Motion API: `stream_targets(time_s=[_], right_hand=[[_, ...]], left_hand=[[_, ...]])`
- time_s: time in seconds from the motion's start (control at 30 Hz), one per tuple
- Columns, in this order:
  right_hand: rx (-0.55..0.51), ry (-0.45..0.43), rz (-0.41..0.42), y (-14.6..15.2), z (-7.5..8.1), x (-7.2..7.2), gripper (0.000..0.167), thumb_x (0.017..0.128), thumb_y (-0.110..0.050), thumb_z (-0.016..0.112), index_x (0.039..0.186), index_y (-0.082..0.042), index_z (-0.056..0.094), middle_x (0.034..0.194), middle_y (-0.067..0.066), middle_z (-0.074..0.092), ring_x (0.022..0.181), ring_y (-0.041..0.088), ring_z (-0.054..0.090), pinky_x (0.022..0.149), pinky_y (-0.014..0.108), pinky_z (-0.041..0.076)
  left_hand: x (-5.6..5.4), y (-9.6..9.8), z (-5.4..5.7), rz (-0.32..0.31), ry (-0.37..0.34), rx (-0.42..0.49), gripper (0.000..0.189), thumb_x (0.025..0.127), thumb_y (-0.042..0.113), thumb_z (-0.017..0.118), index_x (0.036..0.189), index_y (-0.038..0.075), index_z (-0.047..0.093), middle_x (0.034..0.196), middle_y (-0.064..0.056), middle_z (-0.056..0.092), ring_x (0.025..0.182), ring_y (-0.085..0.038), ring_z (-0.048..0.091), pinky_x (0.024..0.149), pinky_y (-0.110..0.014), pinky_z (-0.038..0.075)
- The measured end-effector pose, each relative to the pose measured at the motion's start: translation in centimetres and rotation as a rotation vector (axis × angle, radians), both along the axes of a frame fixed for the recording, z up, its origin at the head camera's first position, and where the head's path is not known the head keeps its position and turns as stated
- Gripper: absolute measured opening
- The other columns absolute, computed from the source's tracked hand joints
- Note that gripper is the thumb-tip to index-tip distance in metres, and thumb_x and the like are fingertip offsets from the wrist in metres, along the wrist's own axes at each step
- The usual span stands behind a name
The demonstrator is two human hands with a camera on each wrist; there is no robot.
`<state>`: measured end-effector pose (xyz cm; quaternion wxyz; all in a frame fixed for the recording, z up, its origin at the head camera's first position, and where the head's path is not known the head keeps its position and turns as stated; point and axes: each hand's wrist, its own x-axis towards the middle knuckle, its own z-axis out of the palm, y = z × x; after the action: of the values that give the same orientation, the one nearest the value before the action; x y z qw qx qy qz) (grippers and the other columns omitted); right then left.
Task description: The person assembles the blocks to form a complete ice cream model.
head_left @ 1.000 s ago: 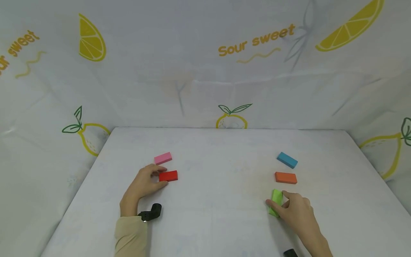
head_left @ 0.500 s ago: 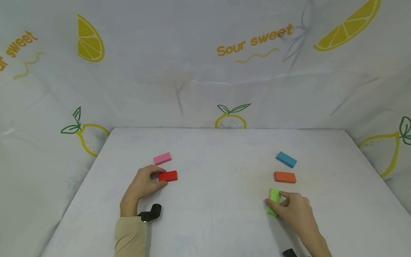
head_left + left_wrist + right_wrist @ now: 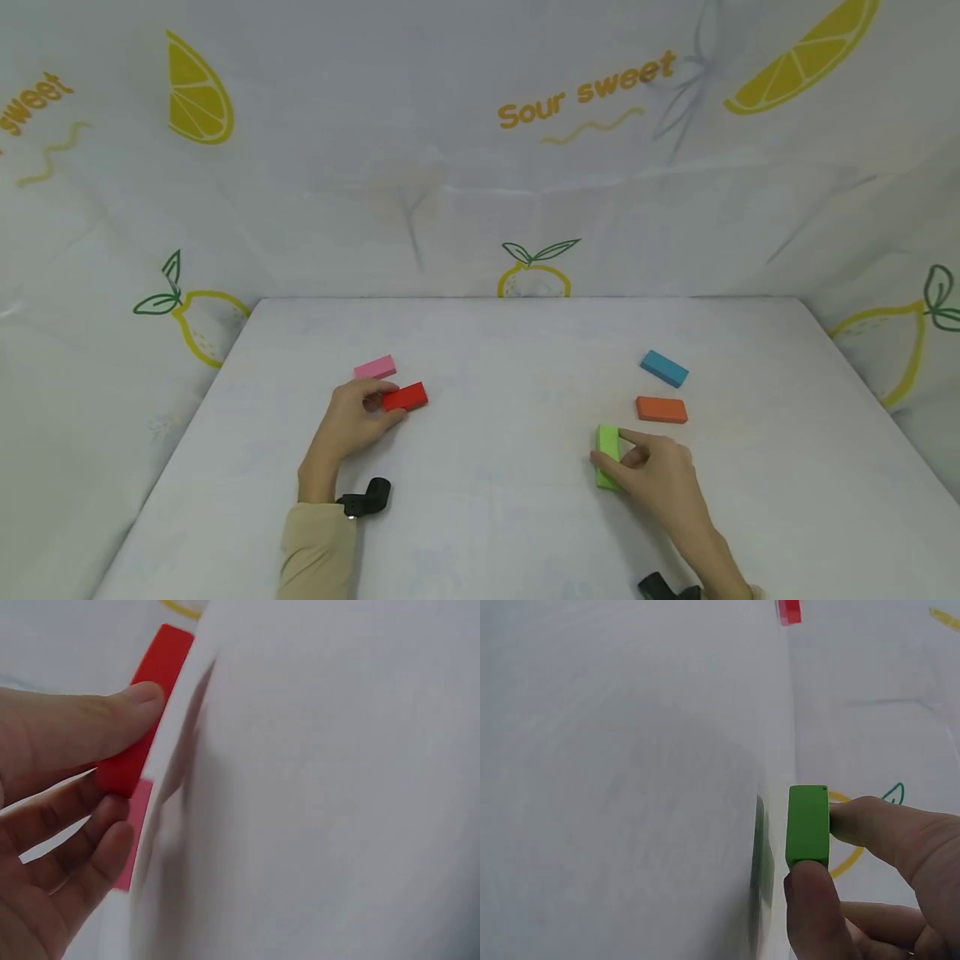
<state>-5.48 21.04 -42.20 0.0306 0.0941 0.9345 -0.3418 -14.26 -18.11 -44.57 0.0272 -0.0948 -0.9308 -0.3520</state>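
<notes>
My left hand (image 3: 358,421) pinches a red block (image 3: 406,397) between thumb and fingers at the left of the table. In the left wrist view the red block (image 3: 161,667) is held just off the white surface, a shadow beside it. A pink block (image 3: 375,367) lies right behind that hand, partly covered by the fingers. On the right, my right hand (image 3: 660,479) pinches a green block (image 3: 608,457), its long side pointing away from me. The right wrist view shows the end of the green block (image 3: 808,825) between thumb and forefinger, a shadow next to it.
An orange block (image 3: 662,409) and a blue block (image 3: 664,368) lie beyond my right hand. The white table (image 3: 495,517) ends at a lemon-printed white sheet (image 3: 337,225) at the back and sides. Each wrist carries a black camera (image 3: 367,497).
The left hand has lifted the red block and moved it slightly right and away, tilting it. The right hand has shifted the green block left and turned it straighter.
</notes>
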Motion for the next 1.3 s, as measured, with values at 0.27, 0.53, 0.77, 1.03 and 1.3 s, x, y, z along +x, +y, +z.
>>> stream_targets(time_s=[0.27, 0.53, 0.77, 1.03, 1.3], right_hand=[[-0.050, 0.048, 0.034, -2.7, 0.3, -0.7, 0.055, 0.080, -0.026, 0.086, 0.120, 0.008, 0.071, 0.063, 0.004, 0.065, 0.060, 0.012, 0.054, 0.051, 0.020, 0.041], [-0.077, 0.089, 0.072, -4.8, 0.2, -1.2, 0.051, 0.079, -0.023, 0.087, 0.118, 0.007, 0.073, 0.060, 0.002, 0.063, 0.058, 0.010, 0.052, 0.050, 0.019, 0.040], [-0.129, 0.100, 0.112, -6.8, -0.1, -1.4, 0.049, 0.078, -0.020, 0.088, 0.116, 0.006, 0.074, 0.056, 0.000, 0.061, 0.054, 0.008, 0.051, 0.049, 0.019, 0.039], [-0.160, 0.085, 0.123, -8.4, -0.4, -1.3, 0.049, 0.077, -0.018, 0.088, 0.116, 0.007, 0.074, 0.055, -0.001, 0.060, 0.051, 0.007, 0.051, 0.047, 0.019, 0.038], [-0.148, 0.078, 0.133, -8.7, -0.8, -1.2, 0.047, 0.077, -0.019, 0.088, 0.114, 0.006, 0.075, 0.054, -0.003, 0.060, 0.049, 0.007, 0.051, 0.047, 0.018, 0.037]], left_hand=[[-0.3, 3.4, 0.0, -0.021, 0.092, 0.056, 0.031, 0.083, 0.009, 0.081, 0.112, 0.002, 0.075, 0.106, -0.012, 0.073, 0.095, -0.024, 0.064, 0.086, -0.041, 0.056], [-0.2, 6.6, -0.2, -0.075, 0.133, 0.077, 0.032, 0.083, 0.008, 0.082, 0.114, 0.004, 0.075, 0.109, -0.011, 0.071, 0.095, -0.023, 0.065, 0.087, -0.040, 0.058], [-0.3, 9.6, -0.7, -0.134, 0.169, 0.143, 0.032, 0.083, 0.007, 0.082, 0.114, 0.002, 0.075, 0.108, -0.012, 0.071, 0.093, -0.022, 0.065, 0.084, -0.035, 0.058], [-0.2, 12.3, -1.5, -0.187, 0.174, 0.156, 0.032, 0.084, 0.010, 0.082, 0.115, 0.004, 0.075, 0.106, -0.009, 0.070, 0.091, -0.017, 0.062, 0.083, -0.030, 0.055], [0.1, 13.3, -2.0, -0.253, 0.170, 0.145, 0.033, 0.086, 0.012, 0.081, 0.118, 0.005, 0.075, 0.107, -0.007, 0.071, 0.095, -0.017, 0.063, 0.087, -0.031, 0.054]])
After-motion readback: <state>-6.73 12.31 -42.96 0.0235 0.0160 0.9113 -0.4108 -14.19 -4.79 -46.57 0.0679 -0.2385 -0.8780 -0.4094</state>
